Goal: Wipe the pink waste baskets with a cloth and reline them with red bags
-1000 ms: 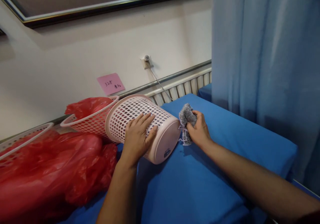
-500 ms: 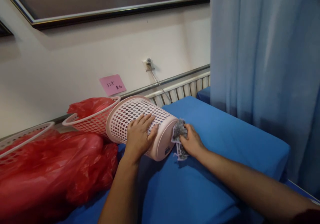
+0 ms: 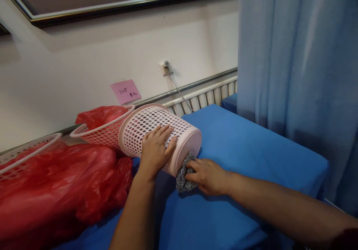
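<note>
A pale pink perforated wastebasket (image 3: 187,134) lies on its side, its solid base turned towards the right. My left hand (image 3: 156,149) rests on top of its side with the fingers stretched out and the thumb apart. In my right hand (image 3: 208,175) is a bunched grey cloth (image 3: 184,175), pressed against the lower edge of the base. My fingers are closed on the cloth and hide part of it.
A blue-covered bed (image 3: 237,142) lies under the basket. At left are red plastic bags (image 3: 56,190) and another basket (image 3: 109,129) with a red liner. Behind stand a radiator (image 3: 207,95) and a plugged-in cord (image 3: 179,89). A blue curtain (image 3: 293,63) hangs at right.
My right hand has moved the cloth down and to the left, from the right side of the base to its lower edge. My left hand stays on the wastebasket.
</note>
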{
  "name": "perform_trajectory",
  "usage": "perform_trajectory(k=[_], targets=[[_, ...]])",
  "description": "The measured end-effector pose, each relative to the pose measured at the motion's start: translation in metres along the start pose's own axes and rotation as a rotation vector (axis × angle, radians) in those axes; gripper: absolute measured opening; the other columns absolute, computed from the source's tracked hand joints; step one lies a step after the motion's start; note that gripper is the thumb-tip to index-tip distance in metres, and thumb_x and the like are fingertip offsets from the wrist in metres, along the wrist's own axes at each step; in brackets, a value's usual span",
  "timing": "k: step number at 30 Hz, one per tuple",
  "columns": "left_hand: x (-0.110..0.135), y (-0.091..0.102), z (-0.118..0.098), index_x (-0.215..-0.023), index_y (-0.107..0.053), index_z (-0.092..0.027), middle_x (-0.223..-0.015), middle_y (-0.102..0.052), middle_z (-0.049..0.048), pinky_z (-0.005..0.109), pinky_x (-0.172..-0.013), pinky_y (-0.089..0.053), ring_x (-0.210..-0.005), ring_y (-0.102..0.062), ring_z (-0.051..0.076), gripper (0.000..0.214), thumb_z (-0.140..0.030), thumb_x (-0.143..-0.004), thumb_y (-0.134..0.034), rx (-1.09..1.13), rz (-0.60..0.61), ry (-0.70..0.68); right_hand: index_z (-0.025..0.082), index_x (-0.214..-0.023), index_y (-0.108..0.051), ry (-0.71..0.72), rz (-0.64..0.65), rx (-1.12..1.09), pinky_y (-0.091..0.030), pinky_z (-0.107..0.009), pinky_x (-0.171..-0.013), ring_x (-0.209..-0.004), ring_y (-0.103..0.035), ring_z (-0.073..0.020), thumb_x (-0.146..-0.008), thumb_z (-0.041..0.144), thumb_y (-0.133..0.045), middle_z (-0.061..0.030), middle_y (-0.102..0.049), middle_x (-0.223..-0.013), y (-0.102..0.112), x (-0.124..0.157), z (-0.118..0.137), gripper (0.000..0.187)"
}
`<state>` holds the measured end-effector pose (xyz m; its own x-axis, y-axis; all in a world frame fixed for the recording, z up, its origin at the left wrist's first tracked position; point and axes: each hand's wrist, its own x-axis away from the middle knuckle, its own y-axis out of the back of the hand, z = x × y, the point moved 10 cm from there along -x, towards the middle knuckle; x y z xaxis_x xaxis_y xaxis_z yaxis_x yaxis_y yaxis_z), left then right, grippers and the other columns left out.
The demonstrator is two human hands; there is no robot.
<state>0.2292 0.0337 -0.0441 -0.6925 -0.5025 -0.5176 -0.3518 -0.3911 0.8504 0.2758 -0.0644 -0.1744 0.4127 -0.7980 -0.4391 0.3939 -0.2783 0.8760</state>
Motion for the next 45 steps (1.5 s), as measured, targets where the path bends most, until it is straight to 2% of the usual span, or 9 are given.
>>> perform_trajectory(k=[5, 13, 17, 22, 25, 33, 40, 42, 45], targets=[[0.002, 0.002, 0.000, -0.135, -0.066, -0.027, -0.141, -0.067, 0.0062, 0.054, -0.112, -0.036, -0.138, -0.053, 0.032, 0.045, -0.046, -0.099, -0.046, 0.014, -0.012, 0.006, 0.022, -0.094, -0.074, -0.355, 0.028, -0.059, -0.051, -0.033, -0.080, -0.091, -0.062, -0.0215, -0.077, 0.017, -0.065, -0.0077, -0.064, -0.110, -0.004, 0.006, -0.051, 0.020], [0.001, 0.003, -0.001, -0.134, -0.067, -0.027, -0.141, -0.067, 0.0059, 0.054, -0.111, -0.037, -0.137, -0.054, 0.033, 0.045, -0.046, -0.099, -0.046, 0.008, -0.025, 0.004, 0.024, -0.121, -0.063, -0.764, -0.506, -0.180, -0.046, -0.036, -0.107, -0.118, -0.059, -0.0221, -0.082, 0.014, -0.054, -0.0073, -0.056, -0.129, 0.044, 0.042, -0.128, 0.042], [0.002, 0.002, 0.000, -0.134, -0.067, -0.026, -0.140, -0.067, 0.0059, 0.054, -0.111, -0.037, -0.136, -0.054, 0.033, 0.045, -0.046, -0.098, -0.046, 0.012, -0.032, -0.002, 0.019, -0.130, -0.054, -0.770, -0.744, -0.259, -0.045, -0.040, -0.109, -0.124, -0.055, -0.0251, -0.084, 0.017, -0.052, -0.0122, -0.053, -0.131, 0.050, 0.048, -0.124, 0.046], [0.002, 0.002, 0.000, -0.134, -0.067, -0.028, -0.141, -0.067, 0.0057, 0.053, -0.112, -0.036, -0.137, -0.054, 0.032, 0.045, -0.046, -0.098, -0.046, 0.004, -0.034, -0.001, 0.022, -0.118, -0.063, -0.660, -0.177, -0.264, -0.050, -0.035, -0.096, -0.106, -0.063, -0.0231, -0.079, 0.015, -0.057, -0.0085, -0.060, -0.123, -0.005, 0.018, -0.088, 0.039], [0.002, 0.002, -0.001, -0.134, -0.066, -0.027, -0.141, -0.067, 0.0060, 0.053, -0.112, -0.036, -0.137, -0.053, 0.032, 0.045, -0.046, -0.099, -0.046, 0.011, -0.030, -0.001, 0.023, -0.109, -0.067, -0.602, -0.038, -0.281, -0.049, -0.033, -0.093, -0.102, -0.064, -0.0219, -0.077, 0.014, -0.058, -0.0058, -0.063, -0.117, -0.016, 0.014, -0.076, 0.034], [0.003, 0.004, -0.002, -0.135, -0.066, -0.026, -0.142, -0.066, 0.0063, 0.053, -0.112, -0.034, -0.138, -0.052, 0.032, 0.046, -0.047, -0.100, -0.044, 0.016, -0.026, 0.006, 0.024, -0.120, -0.057, -0.514, -0.775, -0.299, -0.048, -0.040, -0.105, -0.118, -0.059, -0.0239, -0.081, 0.013, -0.055, -0.0082, -0.058, -0.122, 0.062, 0.038, -0.087, 0.041], [0.003, 0.005, -0.002, -0.133, -0.067, -0.024, -0.141, -0.067, 0.0065, 0.053, -0.111, -0.036, -0.137, -0.053, 0.033, 0.045, -0.045, -0.100, -0.045, 0.011, -0.049, -0.003, 0.022, -0.112, -0.065, -0.488, -0.230, -0.215, -0.054, -0.037, -0.088, -0.097, -0.064, -0.0229, -0.078, 0.013, -0.057, -0.0071, -0.061, -0.115, 0.014, 0.013, -0.074, 0.036], [0.003, 0.005, -0.002, -0.133, -0.067, -0.024, -0.141, -0.067, 0.0066, 0.054, -0.110, -0.036, -0.136, -0.054, 0.033, 0.045, -0.045, -0.099, -0.046, 0.013, -0.051, -0.008, 0.024, -0.109, -0.066, -0.533, -0.287, -0.249, -0.054, -0.037, -0.090, -0.097, -0.065, -0.0220, -0.078, 0.013, -0.057, -0.0051, -0.063, -0.112, 0.020, 0.017, -0.084, 0.033], [0.003, 0.004, -0.002, -0.133, -0.068, -0.024, -0.140, -0.068, 0.0068, 0.054, -0.110, -0.037, -0.136, -0.054, 0.034, 0.046, -0.045, -0.099, -0.045, 0.015, -0.063, -0.011, 0.025, -0.112, -0.063, -0.555, -0.682, -0.317, -0.051, -0.038, -0.100, -0.108, -0.062, -0.0223, -0.081, 0.014, -0.056, -0.0050, -0.062, -0.114, 0.054, 0.029, -0.097, 0.034]])
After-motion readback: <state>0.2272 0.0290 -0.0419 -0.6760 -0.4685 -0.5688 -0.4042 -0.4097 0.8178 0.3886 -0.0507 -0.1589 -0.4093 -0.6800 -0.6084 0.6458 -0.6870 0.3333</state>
